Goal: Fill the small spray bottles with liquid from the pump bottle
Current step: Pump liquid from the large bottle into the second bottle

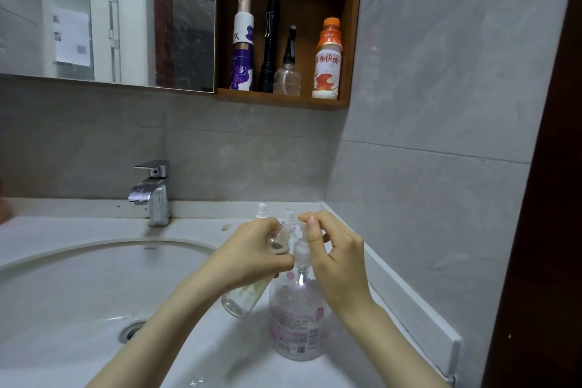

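A clear pump bottle (297, 321) with a pink label stands on the white counter, right of the basin. My right hand (337, 264) rests on its pump head, fingers curled over the top. My left hand (252, 258) grips a small clear bottle (242, 301), uncapped and tilted, with its open neck held up against the pump's spout. Behind my hands, two more small spray bottles stand by the back ledge: one (261, 211) with its white sprayer showing, the other (290, 214) mostly hidden.
The sink basin (94, 287) with its drain lies to the left, a chrome faucet (154, 192) behind it. A wooden wall shelf (283, 98) above holds several bottles and a black flashlight. A tiled wall closes in on the right.
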Demonstrator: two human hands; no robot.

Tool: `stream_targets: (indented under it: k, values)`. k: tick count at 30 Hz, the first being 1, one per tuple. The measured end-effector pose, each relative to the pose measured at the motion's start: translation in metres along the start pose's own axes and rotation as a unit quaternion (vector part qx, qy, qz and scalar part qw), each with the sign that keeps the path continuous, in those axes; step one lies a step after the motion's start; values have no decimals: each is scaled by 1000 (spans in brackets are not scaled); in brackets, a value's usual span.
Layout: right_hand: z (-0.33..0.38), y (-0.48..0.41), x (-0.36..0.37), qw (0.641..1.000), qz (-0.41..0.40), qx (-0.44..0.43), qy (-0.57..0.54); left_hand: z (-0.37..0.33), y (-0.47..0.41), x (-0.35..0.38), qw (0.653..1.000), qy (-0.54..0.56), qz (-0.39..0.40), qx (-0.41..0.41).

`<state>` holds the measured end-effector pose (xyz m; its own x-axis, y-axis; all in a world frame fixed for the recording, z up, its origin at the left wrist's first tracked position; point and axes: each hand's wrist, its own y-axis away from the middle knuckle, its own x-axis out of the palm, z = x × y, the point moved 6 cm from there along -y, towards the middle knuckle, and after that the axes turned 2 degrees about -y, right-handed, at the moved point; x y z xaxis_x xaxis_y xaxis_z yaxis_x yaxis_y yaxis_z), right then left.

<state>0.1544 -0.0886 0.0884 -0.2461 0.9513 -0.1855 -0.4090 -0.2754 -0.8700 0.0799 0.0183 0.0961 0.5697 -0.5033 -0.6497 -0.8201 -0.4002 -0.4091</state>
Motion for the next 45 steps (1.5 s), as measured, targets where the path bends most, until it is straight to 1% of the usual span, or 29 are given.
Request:
stream_targets:
  k: [10, 18, 21, 26, 31, 36, 37, 39, 41, 45]
  values:
    - [0, -2, 2, 999, -47, -2, -10, -1, 2, 0, 1000, -6, -9, 4]
    - [2, -2, 1, 996, -70, -43, 43, 1, -1, 0, 1000, -9, -10, 6]
    - [0, 2, 1, 996, -56, -33, 62, 3, -1, 2, 1000, -11, -2, 3]
    - [3, -1, 2, 997, -33, -12, 76, 5, -1, 2, 1000, -15, -12, -4]
    - [6, -3, 2, 999, -18, 18, 29, 2, 0, 2, 1000, -14, -9, 3]
    - [4, -2, 4, 992, 4, 103, -66, 3, -1, 1, 1000, -25, -8, 6]
    - [5, -3, 5, 990, 10, 114, -78, 3, -1, 0, 999, -37, -7, 10]
    - [6, -5, 5, 987, 26, 131, -90, 0, 1, -1, 995, -99, -1, 29]
    - [7, -9, 4, 987, 44, 131, -87, -6, 2, -1, 987, -151, 3, 57]
    - [9, -12, 2, 988, 64, 118, -75, -13, -2, 0, 985, -153, 5, 78]
